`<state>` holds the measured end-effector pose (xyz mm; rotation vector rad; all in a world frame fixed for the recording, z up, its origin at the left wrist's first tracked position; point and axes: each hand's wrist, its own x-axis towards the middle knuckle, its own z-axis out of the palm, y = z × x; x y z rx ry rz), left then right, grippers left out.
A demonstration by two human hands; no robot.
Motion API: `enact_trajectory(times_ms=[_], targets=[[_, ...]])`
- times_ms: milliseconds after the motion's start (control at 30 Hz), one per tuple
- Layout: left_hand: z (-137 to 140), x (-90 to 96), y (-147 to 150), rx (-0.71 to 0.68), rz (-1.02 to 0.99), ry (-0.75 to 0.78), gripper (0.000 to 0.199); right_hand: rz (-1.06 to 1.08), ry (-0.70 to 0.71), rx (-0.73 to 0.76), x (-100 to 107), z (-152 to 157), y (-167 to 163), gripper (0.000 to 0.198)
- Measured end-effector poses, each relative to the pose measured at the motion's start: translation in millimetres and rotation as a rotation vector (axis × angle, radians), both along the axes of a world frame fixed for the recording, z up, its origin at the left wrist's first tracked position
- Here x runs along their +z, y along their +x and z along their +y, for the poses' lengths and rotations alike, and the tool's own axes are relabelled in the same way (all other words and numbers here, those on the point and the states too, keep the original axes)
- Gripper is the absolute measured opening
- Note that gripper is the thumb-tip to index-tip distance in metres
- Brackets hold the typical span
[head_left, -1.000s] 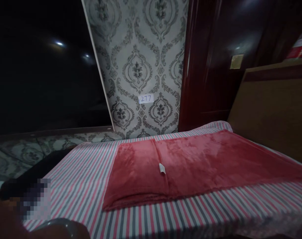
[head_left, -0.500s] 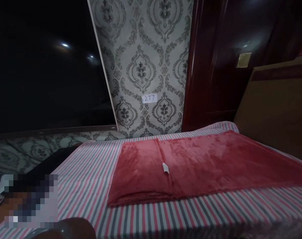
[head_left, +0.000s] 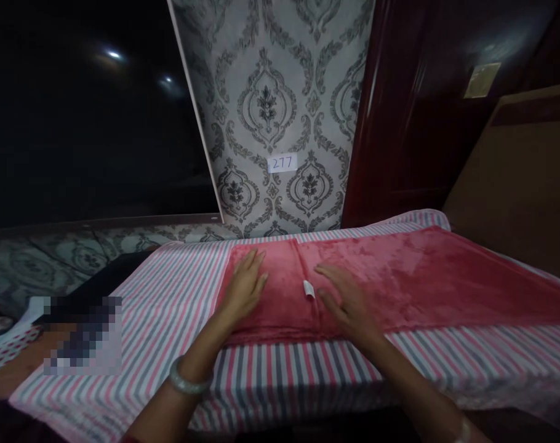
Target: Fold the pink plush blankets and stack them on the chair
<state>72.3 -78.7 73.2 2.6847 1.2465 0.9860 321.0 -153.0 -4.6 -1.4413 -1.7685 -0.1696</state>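
Note:
A plush red blanket (head_left: 413, 277) lies across the table, its left end folded over into a thicker layered part (head_left: 280, 264). Where that fold ends, a small white label (head_left: 309, 289) sticks out. My left hand (head_left: 245, 286) rests on or just over the left edge of the folded part, fingers stretched and thumb apart. Right of the label, my right hand (head_left: 347, 301) is at the blanket's surface with its fingers spread. Neither hand grips the cloth. A pale bangle (head_left: 190, 378) circles my left wrist.
A striped cloth (head_left: 169, 289) covers the table under the blanket. At the left edge, another person's forearm (head_left: 26, 363) reaches in beside a pixelated patch. A large dark screen (head_left: 100, 123) hangs at the back left. A brown board or box (head_left: 529, 166) stands at the right.
Both my hands have come up from below onto the folded end of the blanket. The view has tilted down slightly. The blanket keeps the same shape.

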Motion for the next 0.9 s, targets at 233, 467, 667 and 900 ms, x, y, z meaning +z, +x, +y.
enact_trajectory(times_ms=[233,467,667,900], targets=[[-2,-82.6,-9,0.245,0.437,-0.234,0.064,-0.239,-0.471,0.008,-24,27,-60,0.064],[-9,-100.8,-13,0.244,0.464,-0.218,0.065,-0.265,-0.582,0.023,-31,26,-59,0.065],[-5,-109.4,-19,0.226,0.389,-0.165,0.062,-0.241,-0.589,0.001,-29,23,-61,0.063],[-8,-106.3,-23,0.149,0.342,-0.124,0.053,-0.221,-0.578,0.023,-31,25,-59,0.064]])
